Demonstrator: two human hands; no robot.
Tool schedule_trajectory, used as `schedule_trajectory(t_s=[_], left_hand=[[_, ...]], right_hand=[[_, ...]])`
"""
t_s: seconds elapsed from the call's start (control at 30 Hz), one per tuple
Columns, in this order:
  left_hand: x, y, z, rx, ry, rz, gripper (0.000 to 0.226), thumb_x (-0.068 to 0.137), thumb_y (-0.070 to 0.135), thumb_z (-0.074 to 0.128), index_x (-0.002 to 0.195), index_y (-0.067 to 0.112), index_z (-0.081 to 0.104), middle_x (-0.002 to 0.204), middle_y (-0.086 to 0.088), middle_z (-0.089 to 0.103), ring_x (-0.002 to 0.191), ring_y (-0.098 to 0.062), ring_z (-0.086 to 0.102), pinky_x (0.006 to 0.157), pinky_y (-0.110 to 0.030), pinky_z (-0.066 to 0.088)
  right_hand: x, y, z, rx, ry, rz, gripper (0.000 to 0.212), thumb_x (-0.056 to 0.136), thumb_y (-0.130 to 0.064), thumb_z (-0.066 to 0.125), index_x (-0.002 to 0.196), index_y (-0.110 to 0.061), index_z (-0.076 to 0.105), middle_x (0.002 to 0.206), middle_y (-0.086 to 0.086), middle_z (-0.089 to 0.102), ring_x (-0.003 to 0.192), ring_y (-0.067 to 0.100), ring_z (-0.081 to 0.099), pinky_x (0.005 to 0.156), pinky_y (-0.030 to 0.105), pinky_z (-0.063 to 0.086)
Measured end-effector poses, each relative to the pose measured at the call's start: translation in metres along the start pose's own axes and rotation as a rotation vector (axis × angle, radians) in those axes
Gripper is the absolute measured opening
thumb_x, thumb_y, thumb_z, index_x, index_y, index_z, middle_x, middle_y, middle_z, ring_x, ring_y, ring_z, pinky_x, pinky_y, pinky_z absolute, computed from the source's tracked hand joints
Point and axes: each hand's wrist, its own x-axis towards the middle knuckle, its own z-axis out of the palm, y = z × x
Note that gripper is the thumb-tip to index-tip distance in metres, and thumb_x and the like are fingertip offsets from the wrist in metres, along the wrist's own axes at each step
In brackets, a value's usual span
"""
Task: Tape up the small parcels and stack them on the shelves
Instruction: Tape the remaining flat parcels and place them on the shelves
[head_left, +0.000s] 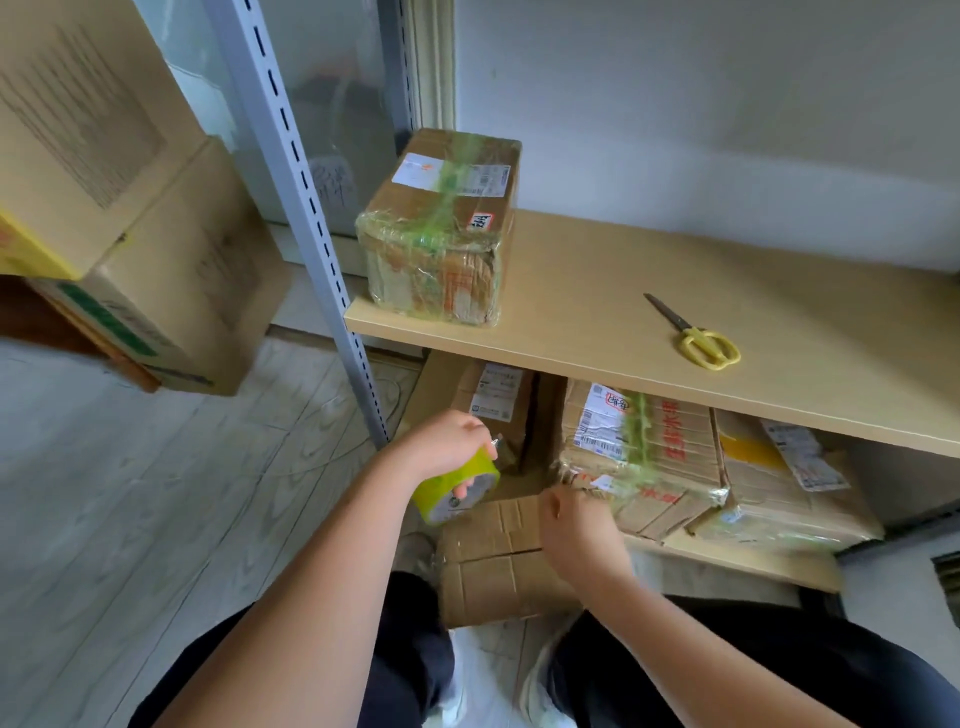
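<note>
My left hand (447, 447) grips a roll of yellow-green tape (457, 491) just below the upper shelf board (675, 332). My right hand (576, 525) touches the near corner of a flat taped parcel with red print (649, 457) lying on the lower shelf; its fingers are blurred. A taped brown parcel (441, 228) stands at the left end of the upper shelf. On the floor between my knees lies an untaped cardboard box (493, 561).
Yellow-handled scissors (696, 332) lie on the upper shelf to the right. More parcels (779, 478) and a labelled box (498, 405) fill the lower shelf. A grey slotted upright (306, 208) stands left of the shelves, large cartons (130, 218) beyond it.
</note>
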Motion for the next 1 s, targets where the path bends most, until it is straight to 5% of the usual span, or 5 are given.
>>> schedule_trajectory(t_s=[0.23,0.43,0.57,0.8,1.0], left_hand=[[-0.029,-0.018,-0.01,0.005,0.002,0.017,0.027,0.098,0.029,0.046,0.108,0.022,0.07,0.102,0.004,0.065,0.085,-0.014,0.06,0.092,-0.038,0.049],[-0.05,-0.06,-0.022,0.054,-0.082,-0.045,0.023,0.095,0.019,0.053,0.115,0.023,0.065,0.107,0.001,0.069,0.091,-0.016,0.065,0.069,-0.02,0.052],[-0.049,-0.106,-0.016,0.147,-0.092,-0.105,0.044,0.086,0.049,0.069,0.124,0.028,0.06,0.09,0.004,0.073,0.067,-0.012,0.068,0.079,-0.032,0.057],[-0.045,-0.159,-0.009,0.289,0.1,-0.217,0.067,0.066,0.08,0.069,0.069,0.017,0.049,0.064,0.003,0.048,0.057,-0.017,0.044,0.055,-0.031,0.031],[-0.025,-0.178,0.021,0.424,0.044,-0.192,0.065,0.072,0.082,0.061,0.082,0.018,0.061,0.071,0.003,0.055,0.069,-0.019,0.055,0.058,-0.029,0.035]], right_hand=[[0.026,-0.059,0.007,0.401,0.005,0.003,0.023,0.088,-0.038,0.072,0.093,-0.016,0.076,0.084,-0.004,0.072,0.079,0.015,0.066,0.064,0.026,0.052],[0.017,-0.081,0.039,0.146,0.024,-0.112,0.016,0.083,-0.018,0.073,0.07,-0.009,0.077,0.069,0.007,0.071,0.071,0.023,0.067,0.064,0.032,0.054],[0.014,-0.077,0.057,0.105,-0.002,-0.096,0.021,0.083,-0.02,0.071,0.068,-0.006,0.074,0.07,0.009,0.071,0.078,0.025,0.067,0.071,0.035,0.056],[0.011,-0.045,0.048,0.132,0.045,0.112,0.029,0.088,-0.018,0.067,0.061,-0.009,0.073,0.063,0.007,0.071,0.066,0.025,0.068,0.059,0.033,0.055],[-0.001,-0.028,0.072,-0.015,0.059,0.134,0.021,0.093,-0.032,0.065,0.075,-0.023,0.07,0.074,-0.005,0.064,0.066,0.012,0.059,0.054,0.025,0.044]])
